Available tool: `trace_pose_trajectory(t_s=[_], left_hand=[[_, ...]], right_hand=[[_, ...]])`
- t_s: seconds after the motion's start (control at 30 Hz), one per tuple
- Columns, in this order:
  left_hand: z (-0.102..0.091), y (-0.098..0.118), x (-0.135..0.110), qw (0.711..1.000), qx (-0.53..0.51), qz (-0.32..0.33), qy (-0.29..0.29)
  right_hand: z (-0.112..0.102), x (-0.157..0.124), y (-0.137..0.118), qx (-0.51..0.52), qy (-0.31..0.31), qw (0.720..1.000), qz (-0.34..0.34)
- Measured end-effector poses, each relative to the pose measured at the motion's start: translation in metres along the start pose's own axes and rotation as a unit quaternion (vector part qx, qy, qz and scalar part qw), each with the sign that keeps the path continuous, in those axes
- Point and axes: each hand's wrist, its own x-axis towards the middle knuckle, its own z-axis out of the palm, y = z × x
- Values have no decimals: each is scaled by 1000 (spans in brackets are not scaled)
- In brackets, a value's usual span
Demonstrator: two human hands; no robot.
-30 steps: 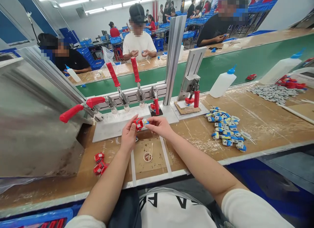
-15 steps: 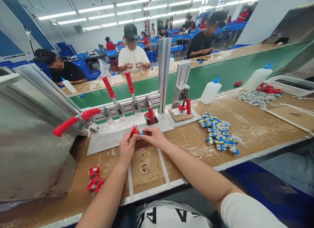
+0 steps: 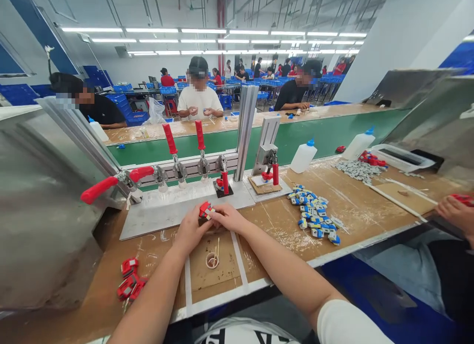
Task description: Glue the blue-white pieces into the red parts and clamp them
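Above the bench's front half, my left hand wraps round a small red plastic part with grey edges. My right hand meets it from the right, thumb pressed on the part. Fingers hide its underside, and I cannot tell whether a blue piece is joined to it. Just below the hands, a small cup with a cotton swab stands on a cardboard sheet. Similar red parts lie in a group left of my left forearm.
Behind my hands runs a metal fixture plate with red-handled toggle clamps. A pile of blue, white and yellow pieces lies to the right, near white bottles and grey pieces. A co-worker's hand is at far right.
The red part has turned in my hands, and the blue piece at its right end no longer shows. My right hand has closed in on it. A co-worker's hand has appeared at far right.
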Motion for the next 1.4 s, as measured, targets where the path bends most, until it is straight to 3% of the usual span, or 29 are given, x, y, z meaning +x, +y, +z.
trace_pose_trajectory(t_s=[0.03,0.1,0.17,0.2,0.27,0.33,0.43,0.57,0.7,0.83,0.93,1.13,1.4], left_hand=[[-1,3,-1,1000,12,-3,-2],[-2,10,-2,999,31,-15,-4],[-2,15,-3,999,41,-24,-1],[-2,16,-4,999,44,-27,2],[-2,18,-5,998,49,-29,6],[-1,18,-7,998,53,-28,6],[2,19,-7,998,63,-23,-7],[11,28,14,990,112,28,-75],[29,40,64,976,150,82,-137],[42,34,116,973,164,75,-142],[44,22,137,973,161,86,-139],[44,0,140,971,166,110,-129],[63,-25,136,984,152,53,-78]], right_hand=[[-6,-1,1,-48,56,996,-45],[-24,2,4,-100,251,956,-118],[-43,10,8,-92,416,895,-131],[-51,15,10,-82,447,884,-114],[-60,24,14,-58,400,913,-59],[-61,29,17,-14,292,956,-16],[-55,27,15,72,215,974,-16],[-54,21,-8,176,219,958,-55],[-60,17,-40,206,216,952,-67],[-64,11,-63,200,203,957,-61],[-65,8,-73,201,205,956,-55],[-70,11,-89,215,206,954,-19],[-76,9,-95,197,175,964,-20]])
